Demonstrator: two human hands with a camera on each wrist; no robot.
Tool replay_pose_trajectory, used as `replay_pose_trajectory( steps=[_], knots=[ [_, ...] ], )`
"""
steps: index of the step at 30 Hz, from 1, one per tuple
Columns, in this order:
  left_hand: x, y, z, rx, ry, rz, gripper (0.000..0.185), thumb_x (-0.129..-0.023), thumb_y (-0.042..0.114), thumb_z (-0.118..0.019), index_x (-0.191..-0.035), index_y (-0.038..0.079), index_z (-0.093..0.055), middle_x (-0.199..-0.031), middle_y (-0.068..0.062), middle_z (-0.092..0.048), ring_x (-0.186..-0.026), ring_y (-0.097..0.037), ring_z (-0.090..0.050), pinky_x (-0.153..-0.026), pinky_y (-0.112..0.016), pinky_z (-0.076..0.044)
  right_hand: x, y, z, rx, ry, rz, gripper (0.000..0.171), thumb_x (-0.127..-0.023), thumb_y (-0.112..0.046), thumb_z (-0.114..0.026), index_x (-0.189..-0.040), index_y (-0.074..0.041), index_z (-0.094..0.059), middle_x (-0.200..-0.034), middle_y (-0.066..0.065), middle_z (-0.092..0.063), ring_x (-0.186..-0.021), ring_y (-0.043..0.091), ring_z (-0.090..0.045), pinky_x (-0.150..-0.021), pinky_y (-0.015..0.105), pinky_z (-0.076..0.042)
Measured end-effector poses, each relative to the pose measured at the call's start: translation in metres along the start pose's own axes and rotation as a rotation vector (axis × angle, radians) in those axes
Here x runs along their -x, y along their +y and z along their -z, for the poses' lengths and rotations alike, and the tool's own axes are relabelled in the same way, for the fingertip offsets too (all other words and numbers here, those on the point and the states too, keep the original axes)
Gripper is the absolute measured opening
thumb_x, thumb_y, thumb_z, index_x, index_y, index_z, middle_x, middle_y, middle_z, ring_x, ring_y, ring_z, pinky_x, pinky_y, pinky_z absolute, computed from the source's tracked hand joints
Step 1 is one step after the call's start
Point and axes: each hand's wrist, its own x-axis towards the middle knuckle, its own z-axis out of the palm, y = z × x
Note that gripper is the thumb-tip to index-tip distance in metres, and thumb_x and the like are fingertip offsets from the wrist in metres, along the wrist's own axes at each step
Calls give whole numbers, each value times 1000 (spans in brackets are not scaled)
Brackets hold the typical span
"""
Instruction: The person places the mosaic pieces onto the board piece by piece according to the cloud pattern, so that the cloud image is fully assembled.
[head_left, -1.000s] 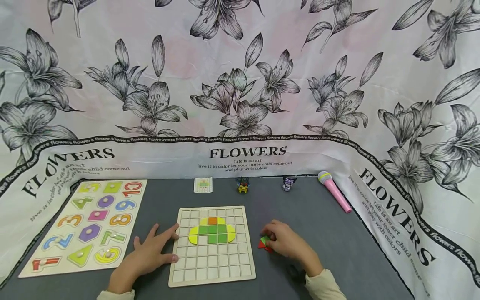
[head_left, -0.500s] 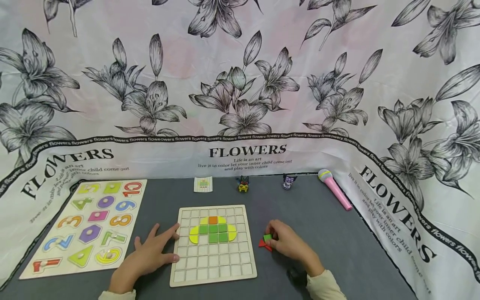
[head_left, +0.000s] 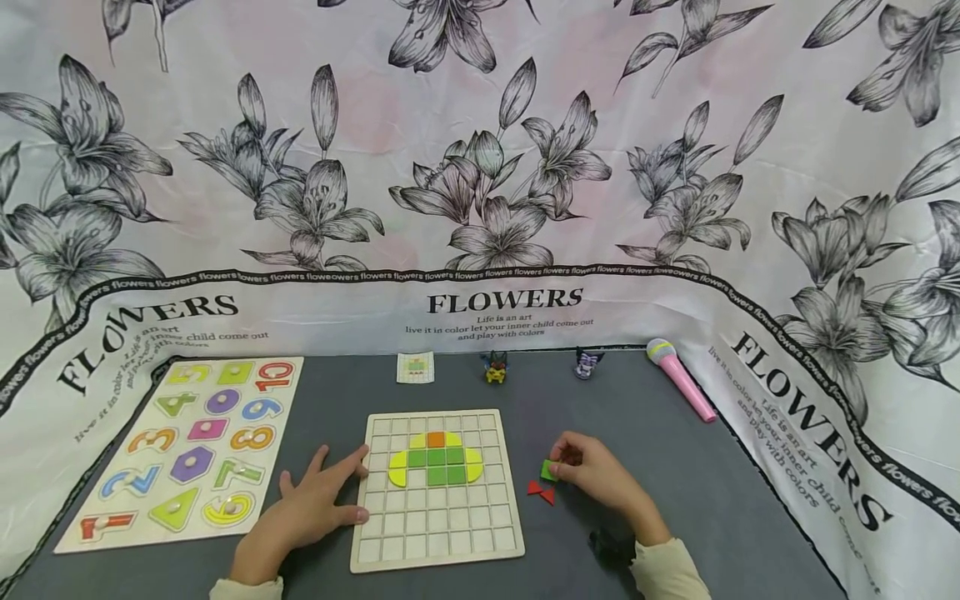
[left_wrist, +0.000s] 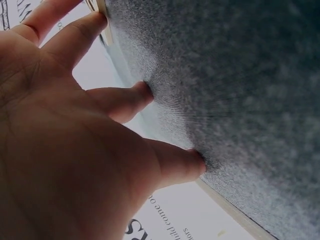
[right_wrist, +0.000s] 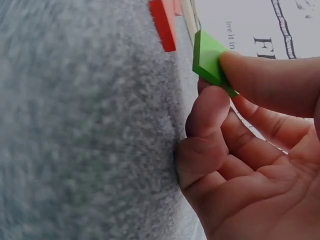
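My right hand (head_left: 600, 475) pinches a green square tile (right_wrist: 209, 59) between thumb and fingers, just right of the wooden grid board (head_left: 435, 546). Two red triangle tiles (head_left: 542, 492) lie on the grey tabletop beside that hand. Set in the board's upper part are green squares (head_left: 437, 467), an orange square (head_left: 436, 439) and yellow rounded pieces (head_left: 397, 469). With its fingers spread, my left hand (head_left: 307, 508) rests at the board's left edge, thumb and index fingertip touching the rim. Its other fingertips press on the grey cloth in the left wrist view.
A number-and-shape puzzle board (head_left: 161, 500) lies at the left. Along the back are a small pattern card (head_left: 416, 367), two small figurines (head_left: 496, 367) and a pink toy microphone (head_left: 686, 383). A black object (head_left: 611, 547) sits beside the right sleeve. Flower-printed cloth hangs behind.
My right hand has drawn the green tile slightly up and away from the red triangles, which now show fully. The left hand stays at the board's edge. The head view has shifted slightly.
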Motion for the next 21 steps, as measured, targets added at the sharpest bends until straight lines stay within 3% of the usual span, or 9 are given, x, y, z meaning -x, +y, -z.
replay_pose_trajectory(
  steps=[8, 17, 21],
  knots=[
    [-2, 1, 0, -18, 10, 7, 93, -84, 26, -92, -163, 11, -45, -142, -3, -67, -157, -58, -9, -105, -91, 5, -8, -14, -1, -45, 10, 7, 9, -100, -8, -74, -101, -3, -67, -89, 5, -68, -75, 20, -66, -66, 30, -54],
    [-1, 1, -2, 1, 23, -34, 93, -84, 25, -92, -163, 9, -46, -132, 2, -68, -156, -60, -12, -104, -92, 4, -36, -37, -20, -69, -58, 66, 7, -103, -7, -71, -102, -1, -66, -86, 8, -71, -75, 28, -70, -65, 32, -57],
    [0, 1, -1, -14, 27, -31, 93, -84, 25, -92, -163, 9, -46, -130, 3, -68, -156, -60, -13, -103, -93, 3, -48, -46, -32, -75, -95, 114, 4, -102, -2, -69, -101, 0, -66, -85, 7, -70, -73, 33, -70, -64, 39, -59]
  ],
)
